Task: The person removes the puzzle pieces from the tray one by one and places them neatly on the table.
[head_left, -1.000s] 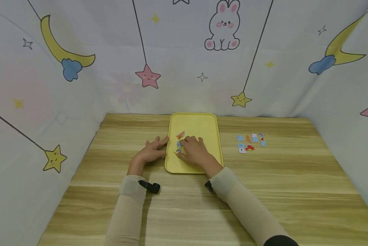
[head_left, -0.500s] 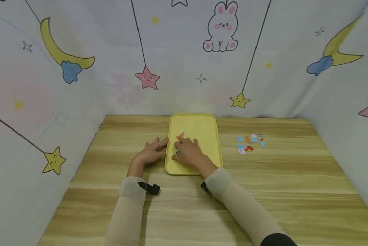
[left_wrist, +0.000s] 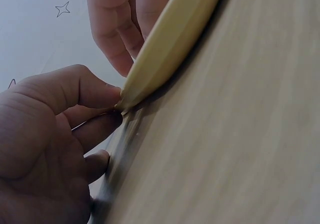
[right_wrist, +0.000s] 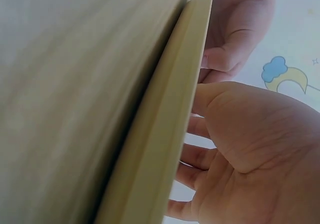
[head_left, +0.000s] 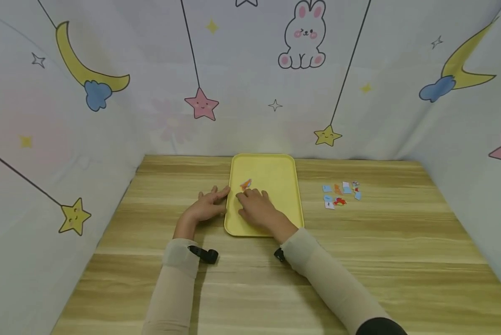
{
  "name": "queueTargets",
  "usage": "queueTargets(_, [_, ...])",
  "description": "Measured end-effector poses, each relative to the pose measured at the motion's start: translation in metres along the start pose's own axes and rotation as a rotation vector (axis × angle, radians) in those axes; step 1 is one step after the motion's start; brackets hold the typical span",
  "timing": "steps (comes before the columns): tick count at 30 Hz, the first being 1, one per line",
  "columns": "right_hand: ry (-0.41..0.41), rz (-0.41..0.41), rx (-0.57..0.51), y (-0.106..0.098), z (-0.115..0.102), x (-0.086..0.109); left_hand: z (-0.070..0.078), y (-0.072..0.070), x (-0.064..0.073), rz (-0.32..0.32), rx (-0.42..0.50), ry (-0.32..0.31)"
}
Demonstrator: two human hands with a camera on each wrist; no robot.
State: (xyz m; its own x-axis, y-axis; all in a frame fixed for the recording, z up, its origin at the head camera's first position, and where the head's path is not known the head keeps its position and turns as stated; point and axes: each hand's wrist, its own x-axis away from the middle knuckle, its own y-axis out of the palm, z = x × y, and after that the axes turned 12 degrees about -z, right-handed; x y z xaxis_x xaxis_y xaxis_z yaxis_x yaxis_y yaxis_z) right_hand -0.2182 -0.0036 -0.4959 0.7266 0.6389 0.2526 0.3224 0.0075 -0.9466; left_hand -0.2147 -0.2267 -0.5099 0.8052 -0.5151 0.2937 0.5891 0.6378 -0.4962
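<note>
The yellow tray [head_left: 273, 171] lies flat on the table. Inside it my right hand [head_left: 260, 208] reaches down toward the left side, fingers spread and lowered onto the tray floor; the tips are hidden behind the rim in the right wrist view. A small orange cut-out piece [head_left: 246, 184] shows just beyond those fingers, and the colourful pieces seen there earlier are covered by the hand. At the tray's left edge my left hand [head_left: 206, 206] rests with extended fingers, thumb and fingertips right at the rim. The tray's side wall [left_wrist: 165, 49] fills the middle of the left wrist view.
To the right of the tray lie several small cut-out pieces, among them a red one [head_left: 340, 201], an orange one [head_left: 337, 189] and a light blue one [head_left: 327, 188]. Cloth walls [head_left: 250, 125] printed with stars and moons enclose the wooden table [head_left: 401, 232].
My right hand has shifted slightly left over the tray, covering the colourful pieces that showed beside its fingers one second ago. The left hand has stayed at the tray's edge.
</note>
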Motion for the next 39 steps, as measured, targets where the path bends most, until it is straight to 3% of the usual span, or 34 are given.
queueTargets(16, [-0.003,-0.046,-0.021,0.004,0.0,0.009,-0.003,0.002,-0.001,-0.009,-0.003,0.018])
queueTargets(33, [-0.066,0.001,0.09,0.006,0.004,0.023,-0.003,0.001,-0.001,0.005,-0.01,0.017])
queueTargets(39, [-0.076,0.051,0.146,0.005,0.01,0.031,-0.002,0.0,-0.001,0.0,-0.008,0.013])
